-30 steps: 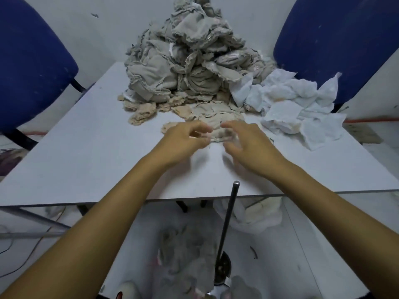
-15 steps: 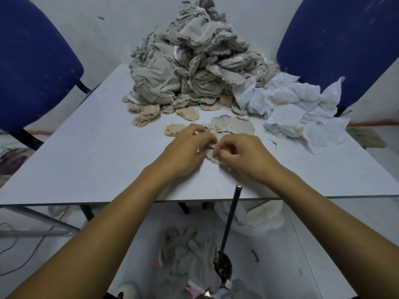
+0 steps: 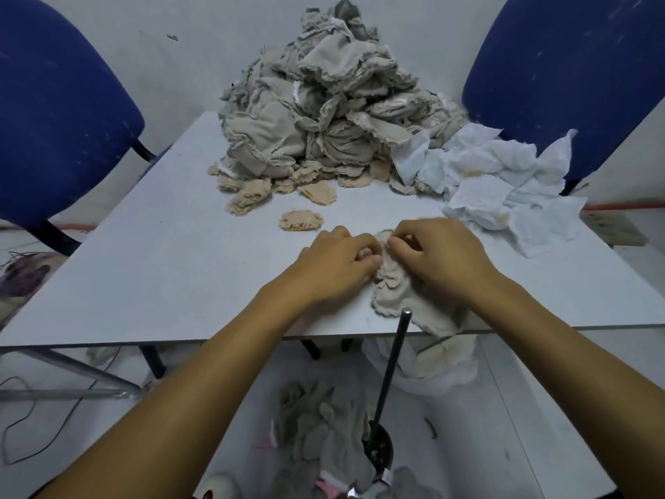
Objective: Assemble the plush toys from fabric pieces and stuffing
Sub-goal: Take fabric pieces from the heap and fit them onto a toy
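Heaped beige fabric pile (image 3: 324,113) at the far end of the table (image 3: 144,268), stock within reach. Nearer than the pile, at the front edge, a grey fabric piece (image 3: 399,297), pulled closer than a second ago. Left hand (image 3: 334,268) and right hand (image 3: 442,257) pinching its top, apparently opening a seam.

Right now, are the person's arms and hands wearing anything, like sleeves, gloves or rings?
No. Both forearms are bare as far as the head view shows, with no sleeves in sight. The left hand and right hand have no gloves, and no rings, watch or bracelets show.
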The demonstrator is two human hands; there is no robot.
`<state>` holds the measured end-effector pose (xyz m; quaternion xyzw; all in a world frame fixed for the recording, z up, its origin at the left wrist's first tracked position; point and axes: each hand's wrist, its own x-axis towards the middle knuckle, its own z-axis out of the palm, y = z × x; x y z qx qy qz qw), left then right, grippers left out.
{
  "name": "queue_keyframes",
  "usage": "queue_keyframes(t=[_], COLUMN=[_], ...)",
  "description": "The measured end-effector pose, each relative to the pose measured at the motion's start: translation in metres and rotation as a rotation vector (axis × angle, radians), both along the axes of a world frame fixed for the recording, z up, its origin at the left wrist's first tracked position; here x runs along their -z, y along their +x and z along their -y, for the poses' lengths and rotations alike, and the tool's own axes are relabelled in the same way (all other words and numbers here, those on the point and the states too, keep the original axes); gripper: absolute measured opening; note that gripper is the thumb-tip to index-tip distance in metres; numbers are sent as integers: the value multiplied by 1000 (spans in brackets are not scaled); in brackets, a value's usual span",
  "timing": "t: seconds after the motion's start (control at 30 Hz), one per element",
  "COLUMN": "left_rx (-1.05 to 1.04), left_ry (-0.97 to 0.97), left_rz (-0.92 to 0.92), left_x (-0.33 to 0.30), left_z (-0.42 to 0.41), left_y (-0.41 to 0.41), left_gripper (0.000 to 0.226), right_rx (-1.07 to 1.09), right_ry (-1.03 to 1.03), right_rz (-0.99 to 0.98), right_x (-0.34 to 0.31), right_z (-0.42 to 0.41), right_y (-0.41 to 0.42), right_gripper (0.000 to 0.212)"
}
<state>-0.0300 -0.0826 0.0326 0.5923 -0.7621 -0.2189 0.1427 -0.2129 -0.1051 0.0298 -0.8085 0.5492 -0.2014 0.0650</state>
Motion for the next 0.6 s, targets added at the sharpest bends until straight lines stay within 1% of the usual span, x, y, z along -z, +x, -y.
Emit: queue_keyframes(t=[0.07, 0.13, 0.17, 0.23, 0.27, 0.3, 0.37, 0.4, 0.47, 0.53, 0.6], left_rx=[-37, -48, -43, -46, -58, -72, -95, -104, -92, 2, 87], left_ry=[39, 3, -16, -36, -46, -66, -121, -154, -219, -195, -118], left_rz=[-21, 49, 59, -21, -51, -39, -20, -62, -185, -281, -263], left_x=[1, 3, 4, 5, 5, 6, 7, 6, 1, -1, 2], left_z=[4, 5, 5, 5, 6, 7, 7, 6, 3, 0, -1], left_y=[4, 3, 2, 3, 4, 5, 5, 3, -3, -9, -10], left_gripper=[35, 32, 27, 19, 16, 16, 25, 29, 25, 16, 26], right_rx=[-71, -152, -188, -238, -247, -251, -217, -180, -110, -113, -137], right_ry=[20, 64, 78, 110, 134, 152, 120, 68, -6, 40, 91], right_rz=[-60, -69, -49, -19, -36, -66, -137, -168, -193, -157, -81], right_x=[-3, -8, -10, -14, -14, -14, -12, -12, -12, -10, -6], right_z=[2, 5, 6, 7, 7, 6, 5, 4, 4, 3, 1], right_y=[-1, -4, -6, -11, -13, -13, -12, -12, -14, -14, -11], right_gripper=[19, 18, 21, 37, 39, 37, 27, 23, 20, 26, 26])
